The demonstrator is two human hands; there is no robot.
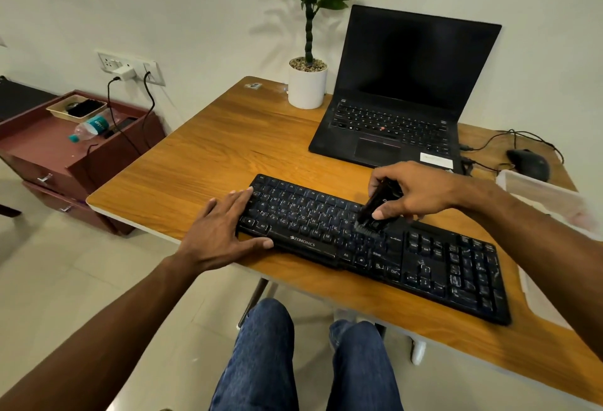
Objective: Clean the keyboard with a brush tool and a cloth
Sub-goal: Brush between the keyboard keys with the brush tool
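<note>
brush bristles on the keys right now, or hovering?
Touching. The head view shows the brush held in the right hand, its bristles pressed onto the keyboard keys, no gap visible.

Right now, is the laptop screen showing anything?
No, the laptop stands open behind the keyboard, but its screen is entirely black.

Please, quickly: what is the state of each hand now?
Left hand: open, fingers straight, resting on the black plastic keyboard.
Right hand: closed around the small black brush tool.
</note>
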